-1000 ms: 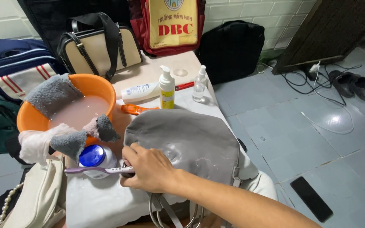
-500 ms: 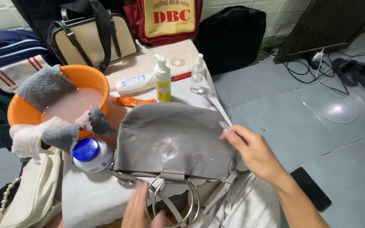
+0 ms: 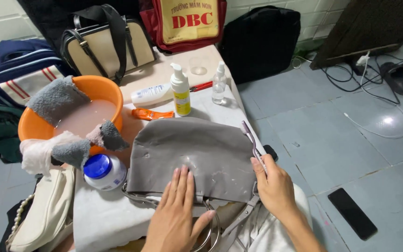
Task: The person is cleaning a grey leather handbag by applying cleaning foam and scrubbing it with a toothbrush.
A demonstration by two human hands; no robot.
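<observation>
- While the left hand [image 3: 176,217] lies flat and open, fingers spread, on the near edge of the grey handbag [image 3: 192,156], it seems to pin the bag so it does not slide on the white cloth [image 3: 103,219] covering the small table.
- Closed around the handle of a purple toothbrush [image 3: 253,144], the right hand [image 3: 274,186] sits at the bag's right edge, with the bristle end raised just above the grey surface, tilted up and away.
- Lying flat in the middle of the table, the bag has pale smears near its centre, and its metal ring handles [image 3: 206,233] hang off the near edge, partly under the left hand.
- Just left of the bag stands a white jar with a blue lid [image 3: 102,171], and below it a cream purse with a pearl strap [image 3: 38,214] hangs at the table's side.
- Farther left, an orange basin [image 3: 73,109] of cloudy water holds grey cloths [image 3: 57,98] draped over its rim, close enough to crowd the bag's left corner.
- Behind the bag stand a foam pump bottle [image 3: 181,93], a clear spray bottle [image 3: 218,86], a white tube [image 3: 151,94] on its side and an orange tool [image 3: 151,114].
- Against the wall at the back sit a beige handbag with black straps [image 3: 106,46], a red and yellow backpack [image 3: 187,23] and a black bag [image 3: 260,42].
- Off on the floor to the right lies a black phone [image 3: 352,213].
</observation>
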